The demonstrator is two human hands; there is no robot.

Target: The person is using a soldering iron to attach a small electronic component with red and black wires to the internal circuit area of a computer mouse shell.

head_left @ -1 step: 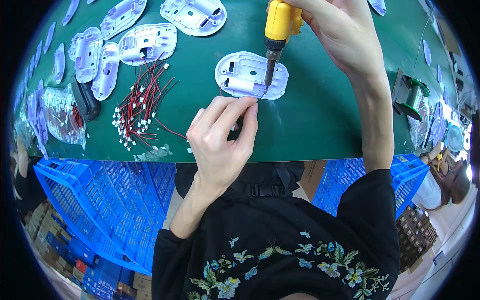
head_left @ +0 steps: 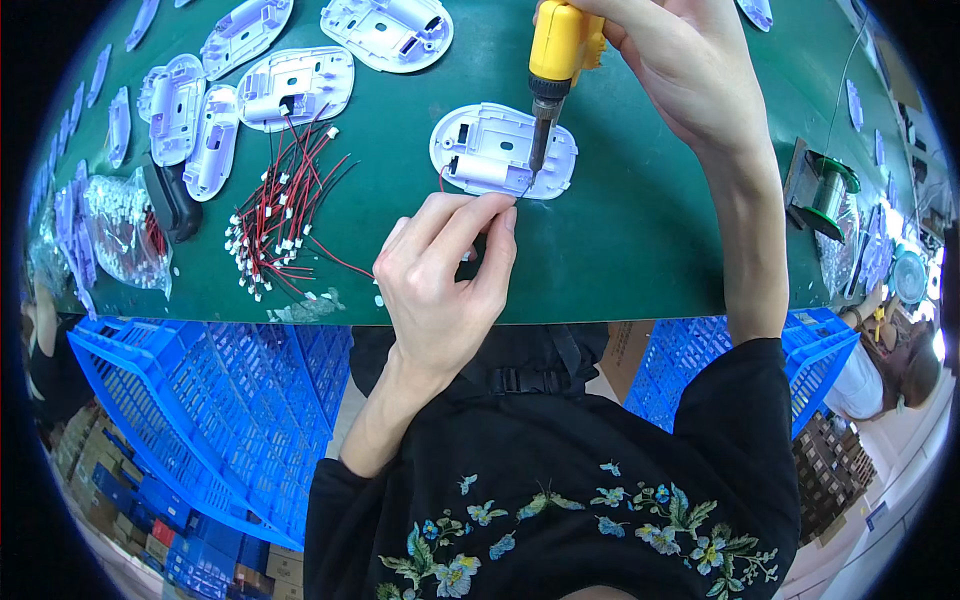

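Observation:
My right hand (head_left: 680, 70) is closed around the yellow soldering gun (head_left: 556, 50), whose metal tip points down at the right part of a pale lilac plastic housing (head_left: 492, 128). That housing lies open side up on the table, with a cylindrical part along its near edge. Just in front of it, my left hand (head_left: 440, 270) pinches a thin wire (head_left: 524, 192) close to the iron's tip. A red wire (head_left: 340, 260) also runs from the left to this hand; its end is hidden by the fingers.
A pile of red wires with white connectors (head_left: 285, 205) lies left on the green table (head_left: 630, 250). More housings (head_left: 298, 85) are behind it. Left stands a bag of connectors (head_left: 125, 235); right, a solder spool (head_left: 830, 195). Blue crates (head_left: 220, 400) flank me; co-workers sit at both sides.

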